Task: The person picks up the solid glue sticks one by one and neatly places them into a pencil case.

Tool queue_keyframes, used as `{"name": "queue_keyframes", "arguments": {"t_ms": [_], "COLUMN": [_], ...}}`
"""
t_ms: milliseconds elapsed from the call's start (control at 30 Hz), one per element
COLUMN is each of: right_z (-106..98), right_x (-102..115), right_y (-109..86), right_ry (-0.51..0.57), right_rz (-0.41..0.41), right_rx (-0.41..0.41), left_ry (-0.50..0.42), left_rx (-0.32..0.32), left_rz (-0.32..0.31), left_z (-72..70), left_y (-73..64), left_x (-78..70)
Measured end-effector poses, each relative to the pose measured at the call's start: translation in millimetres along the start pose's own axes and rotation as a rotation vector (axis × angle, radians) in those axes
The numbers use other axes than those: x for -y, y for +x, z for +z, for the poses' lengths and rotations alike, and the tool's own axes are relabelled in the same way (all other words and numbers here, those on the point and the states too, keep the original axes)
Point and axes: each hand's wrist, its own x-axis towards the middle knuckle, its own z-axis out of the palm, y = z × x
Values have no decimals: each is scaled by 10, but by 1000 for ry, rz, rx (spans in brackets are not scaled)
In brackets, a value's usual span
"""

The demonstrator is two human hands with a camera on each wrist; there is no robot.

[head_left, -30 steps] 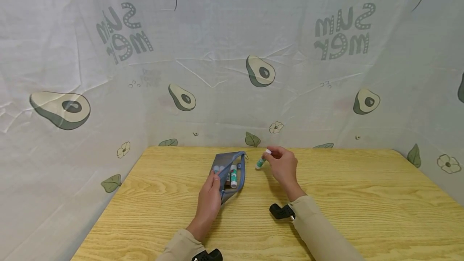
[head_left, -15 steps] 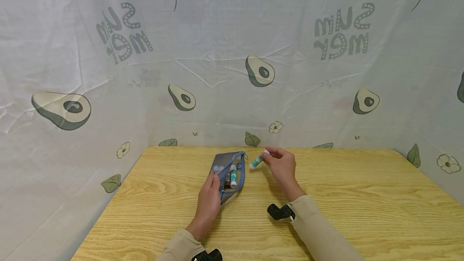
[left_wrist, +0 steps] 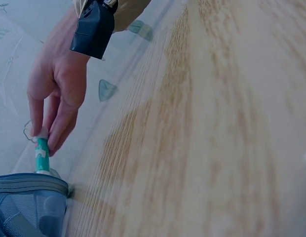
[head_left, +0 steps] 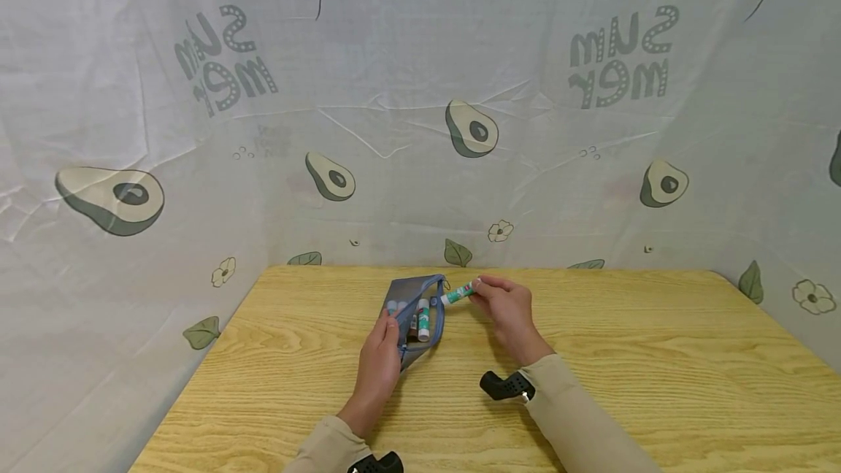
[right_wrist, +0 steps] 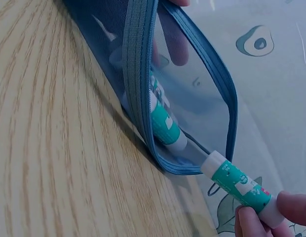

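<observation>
A blue mesh zipper pouch [head_left: 414, 287] is held by its left side in my left hand [head_left: 382, 349], thumb on the front and fingers behind the mesh. Its unzipped mouth gapes to the right. My right hand [head_left: 509, 311] pinches a green-and-white glue stick [head_left: 460, 293] by one end. The free white end points left, right at the pouch's mouth, as the right wrist view also shows. Another glue stick [head_left: 423, 320] lies inside the pouch. Behind the mesh, white ends of more sticks [head_left: 392, 306] show beside a small brown item [head_left: 412, 327].
The wood-grain table [head_left: 624, 356] runs back to a pale curtain [head_left: 394, 166] printed with avocados, leaves and lettering. Black camera mounts sit at both wrists, the right one [head_left: 506, 385] low over the table.
My right hand has moved slightly left, and the glue stick has tilted from steep toward level, its free end coming to the pouch's mouth. The left hand and pouch have stayed still.
</observation>
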Motion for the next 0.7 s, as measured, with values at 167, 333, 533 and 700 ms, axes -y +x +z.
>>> {"name": "queue_keyframes", "arguments": {"t_ms": [167,333,533,700], "right_z": [24,67,131,200], "right_x": [-4,-15,-71,-157], "right_y": [-31,-52,-54,-56], "right_ry": [32,53,65,39], "right_rz": [9,3,-21,-43], "right_rx": [5,3,10,7], "left_ry": [4,13,13,4], "left_rx": [-3,-10,-15,-5], "left_rz": [-3,4,-1,0], "left_z": [1,-1,-1,-7], "left_y": [2,-2,5,2], "left_x": [1,-6,-14,-7]}}
